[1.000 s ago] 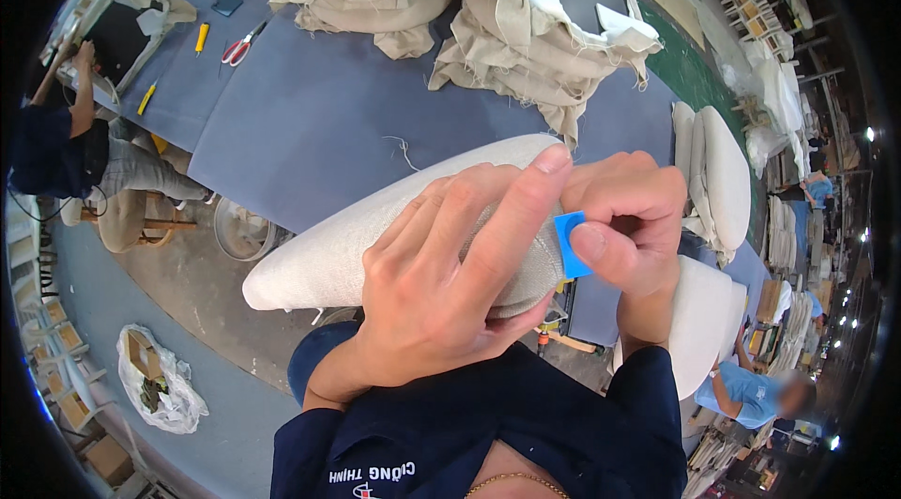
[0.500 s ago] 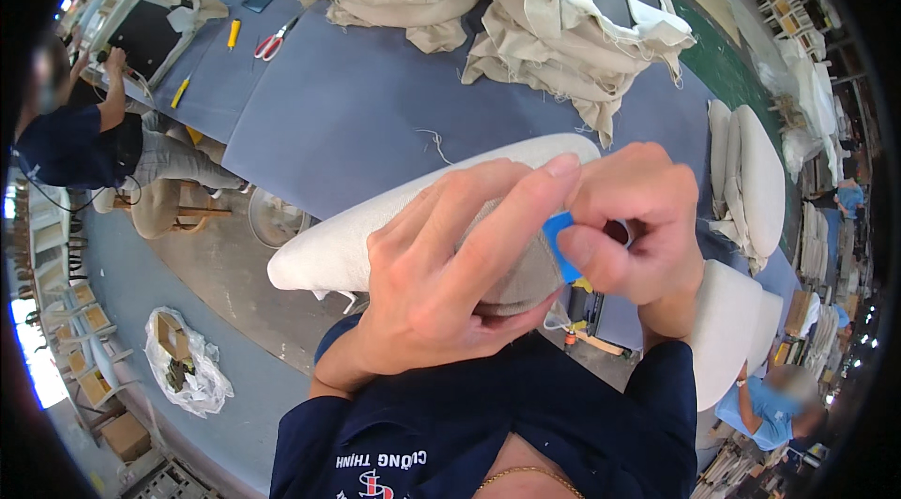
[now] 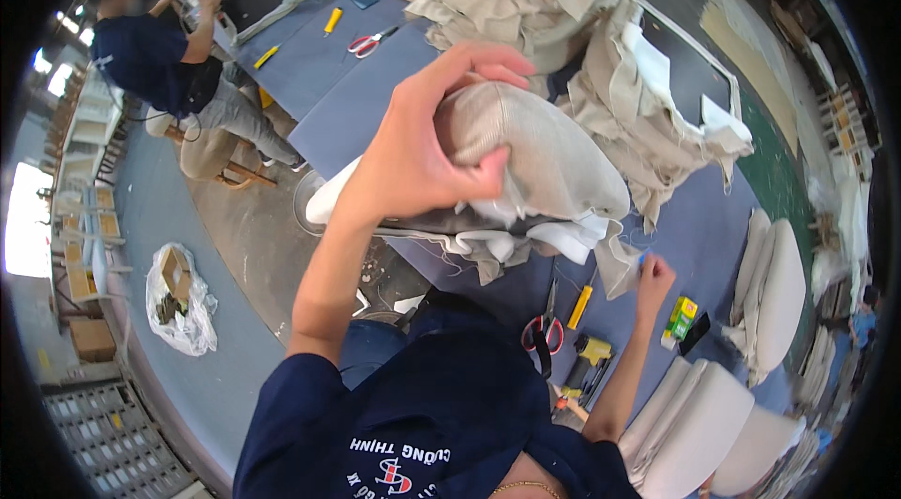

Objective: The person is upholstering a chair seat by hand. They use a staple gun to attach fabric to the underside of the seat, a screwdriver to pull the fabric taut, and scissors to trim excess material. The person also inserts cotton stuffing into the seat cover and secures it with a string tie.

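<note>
A beige fabric-covered seat cushion (image 3: 563, 153) is raised and tilted in front of me, its dark underside and loose white lining partly showing. My left hand (image 3: 413, 152) wraps round its near-left corner, thumb on one face and fingers over the top. Lower right, above the table, my right hand (image 3: 655, 283) is closed, with a bit of a small flat blue piece (image 3: 644, 260) peeking out at the fingers. A loose fabric flap (image 3: 615, 262) of the cushion hangs beside that hand; whether they touch I cannot tell.
On the blue-grey table (image 3: 694, 227) lie red-handled scissors (image 3: 542, 335), a yellow cutter (image 3: 580, 307), a staple gun (image 3: 589, 363) and a green-yellow box (image 3: 679, 321). Stacked beige covers (image 3: 507, 1) stand behind; finished cushions (image 3: 694, 414) are at right. A co-worker (image 3: 150, 48) works far left.
My right hand has left the cushion's edge and moved down to the right with the blue piece. The cushion is tipped up in my left hand, and my view has shifted.
</note>
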The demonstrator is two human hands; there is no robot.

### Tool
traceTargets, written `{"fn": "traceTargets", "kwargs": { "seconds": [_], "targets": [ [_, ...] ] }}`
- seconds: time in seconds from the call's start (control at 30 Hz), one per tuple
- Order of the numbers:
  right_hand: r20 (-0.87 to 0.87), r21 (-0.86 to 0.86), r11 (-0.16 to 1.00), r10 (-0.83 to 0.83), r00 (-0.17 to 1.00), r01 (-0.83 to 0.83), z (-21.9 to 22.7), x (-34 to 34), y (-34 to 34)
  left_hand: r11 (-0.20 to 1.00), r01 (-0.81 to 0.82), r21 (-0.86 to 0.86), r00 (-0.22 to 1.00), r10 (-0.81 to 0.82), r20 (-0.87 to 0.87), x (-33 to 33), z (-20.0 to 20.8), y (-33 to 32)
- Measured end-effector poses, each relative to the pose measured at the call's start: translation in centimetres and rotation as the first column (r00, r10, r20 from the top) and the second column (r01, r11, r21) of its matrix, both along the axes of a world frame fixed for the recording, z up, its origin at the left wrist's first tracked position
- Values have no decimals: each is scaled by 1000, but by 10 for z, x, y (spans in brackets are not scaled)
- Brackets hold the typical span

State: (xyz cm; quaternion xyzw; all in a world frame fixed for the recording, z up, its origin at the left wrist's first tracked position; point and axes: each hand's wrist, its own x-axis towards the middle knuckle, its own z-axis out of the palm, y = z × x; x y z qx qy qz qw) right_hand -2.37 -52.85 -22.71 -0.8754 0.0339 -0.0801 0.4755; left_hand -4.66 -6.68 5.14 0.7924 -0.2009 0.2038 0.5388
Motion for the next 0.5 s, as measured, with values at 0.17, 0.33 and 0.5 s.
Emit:
{"fn": "traceTargets", "kwargs": {
  "seconds": [0.17, 0.33, 0.5],
  "targets": [
    [117, -477, 868, -94, 989, 139, -135, -99, -71, 996, 22, -90, 997, -29, -74, 23, -5, 29],
    [-11, -546, 696, -562, 827, 466, -148, -225, -36, 999, 42, -18, 999, -43, -29, 42, -9, 33],
    [-117, -602, 665, -622, 774, 443, -163, -242, -37, 995, 80, -54, 993, -84, -80, 39, -6, 25]
  ]
}}
